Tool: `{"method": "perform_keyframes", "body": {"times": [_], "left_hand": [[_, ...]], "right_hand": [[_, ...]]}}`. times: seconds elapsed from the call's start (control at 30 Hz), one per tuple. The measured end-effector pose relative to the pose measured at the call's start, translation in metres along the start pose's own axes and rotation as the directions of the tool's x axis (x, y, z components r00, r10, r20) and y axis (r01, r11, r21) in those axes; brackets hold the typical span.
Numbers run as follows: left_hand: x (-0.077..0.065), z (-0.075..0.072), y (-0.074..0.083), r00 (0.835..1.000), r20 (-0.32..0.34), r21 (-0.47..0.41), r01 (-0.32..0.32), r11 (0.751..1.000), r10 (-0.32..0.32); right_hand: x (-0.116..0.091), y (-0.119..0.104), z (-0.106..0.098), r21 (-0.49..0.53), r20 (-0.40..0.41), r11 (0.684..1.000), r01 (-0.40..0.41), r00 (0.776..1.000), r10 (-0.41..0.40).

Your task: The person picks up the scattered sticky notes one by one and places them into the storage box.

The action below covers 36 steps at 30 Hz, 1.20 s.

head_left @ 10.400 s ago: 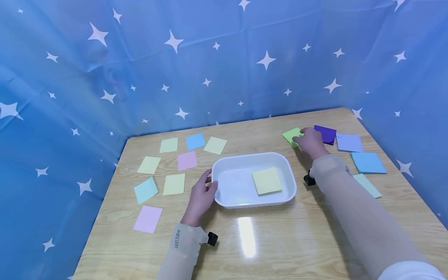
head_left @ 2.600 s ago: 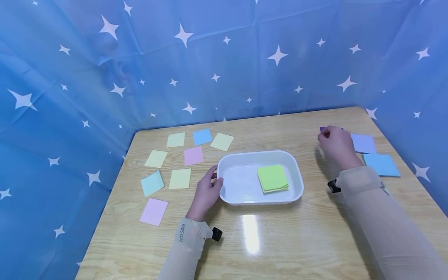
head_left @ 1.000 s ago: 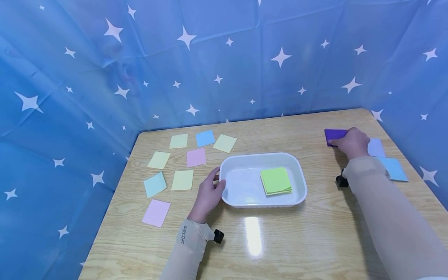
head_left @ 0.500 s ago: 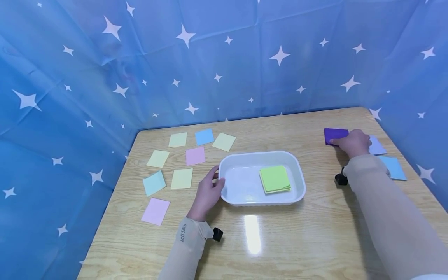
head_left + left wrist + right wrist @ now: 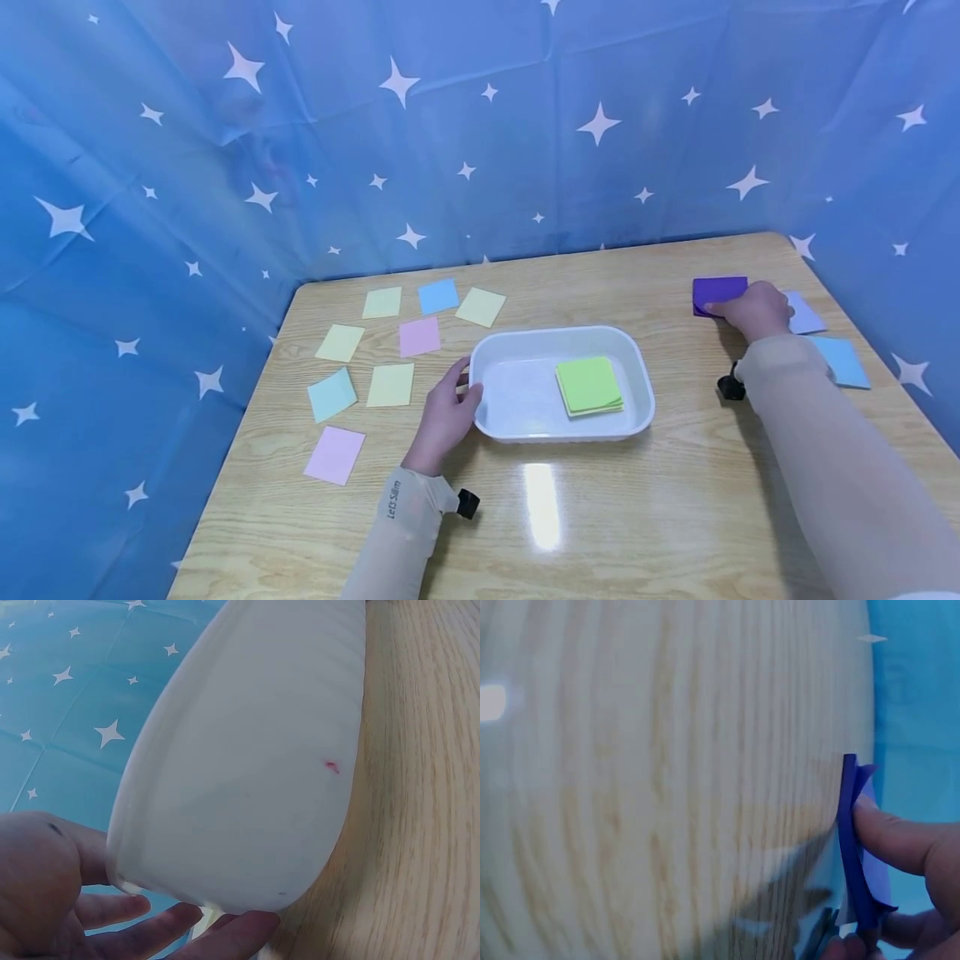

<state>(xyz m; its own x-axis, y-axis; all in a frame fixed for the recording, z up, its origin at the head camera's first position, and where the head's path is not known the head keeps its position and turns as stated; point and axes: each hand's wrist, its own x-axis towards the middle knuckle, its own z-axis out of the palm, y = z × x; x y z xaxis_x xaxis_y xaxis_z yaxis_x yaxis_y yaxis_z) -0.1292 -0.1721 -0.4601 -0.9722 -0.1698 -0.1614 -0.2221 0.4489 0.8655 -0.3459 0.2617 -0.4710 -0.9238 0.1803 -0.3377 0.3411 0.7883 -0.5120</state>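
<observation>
The left hand [image 5: 445, 419] grips the left end of a white plastic tray [image 5: 517, 385], where a green-topped sticky-note stack [image 5: 589, 385] lies right of centre. Far right on the wooden table [image 5: 637, 508], the right hand [image 5: 759, 310] pinches a purple sticky-note pad [image 5: 716, 290], fingers seemingly beneath, left of a lavender pad [image 5: 806, 315].

White plastic tray [image 5: 517, 392]: 1. Left of tray: sticky notes [image 5: 390, 385], 8. Inside: note stack [image 5: 589, 385], 1. Right: note pads [image 5: 717, 292], 3 visible.

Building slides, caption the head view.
Left grip on white tray bearing green-topped notes; right grip pinching purple notes.
</observation>
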Motion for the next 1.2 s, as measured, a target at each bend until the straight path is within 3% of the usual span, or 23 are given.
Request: {"method": "perform_keyframes", "body": {"times": [0.27,0.43,0.63,0.87,1.2], "left_hand": [[0.001,0.000,0.000,1.000,-0.002,-0.001,-0.002,1.000,0.002],[0.001,0.001,0.000,1.000,-0.001,-0.009,-0.005,1.000,0.005],[0.000,0.001,-0.001,1.000,-0.004,-0.010,0.008,1.000,-0.008],[0.001,0.000,-0.002,1.000,-0.009,-0.008,0.000,1.000,-0.001],[0.001,0.001,-0.001,1.000,-0.010,-0.009,0.009,1.000,-0.009]], "right_hand": [[-0.001,0.003,-0.003,0.056,-0.008,0.998,0.016,1.000,-0.016],[-0.005,0.007,-0.007,0.190,-0.012,0.981,0.027,1.000,-0.025],[-0.012,0.008,-0.014,0.353,0.075,0.936,-0.012,0.997,-0.015],[-0.027,-0.005,-0.017,0.339,0.089,0.939,0.062,0.991,-0.098],[-0.056,-0.032,-0.018,0.446,0.118,0.889,0.099,0.979,-0.168]]}}
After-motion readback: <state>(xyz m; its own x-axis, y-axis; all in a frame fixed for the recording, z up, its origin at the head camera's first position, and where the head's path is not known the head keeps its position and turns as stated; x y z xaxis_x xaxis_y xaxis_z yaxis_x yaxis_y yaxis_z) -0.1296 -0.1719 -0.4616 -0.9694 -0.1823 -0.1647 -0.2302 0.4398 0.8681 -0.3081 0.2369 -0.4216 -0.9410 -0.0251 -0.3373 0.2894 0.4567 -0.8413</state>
